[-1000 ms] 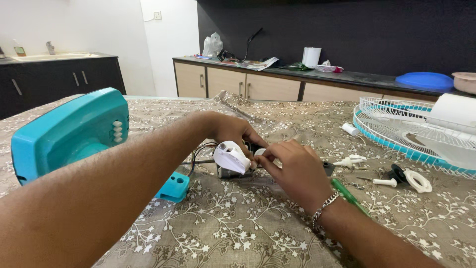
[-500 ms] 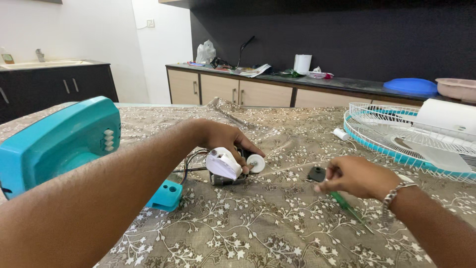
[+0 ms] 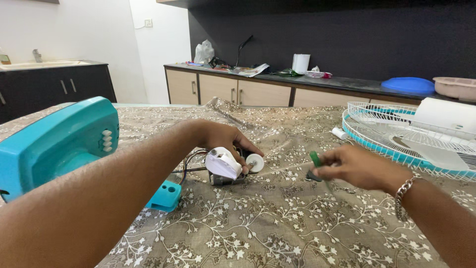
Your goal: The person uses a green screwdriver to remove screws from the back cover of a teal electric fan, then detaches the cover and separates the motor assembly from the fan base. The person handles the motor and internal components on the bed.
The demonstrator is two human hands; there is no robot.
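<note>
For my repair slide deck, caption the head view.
Left hand steadies a white fan motor part; right hand holds a green screwdriver.

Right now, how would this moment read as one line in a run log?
left hand: holds white fan motor part on table | right hand: grip on green screwdriver, lifted | teal base: left of it

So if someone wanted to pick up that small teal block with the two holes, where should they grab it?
Probably across the two flat side walls of the teal block, coming straight down from above. It lies free on the tablecloth, holes facing up, and its top is uncovered. The left forearm crosses just beside it, and the motor assembly in the left hand lies to its right.
</note>
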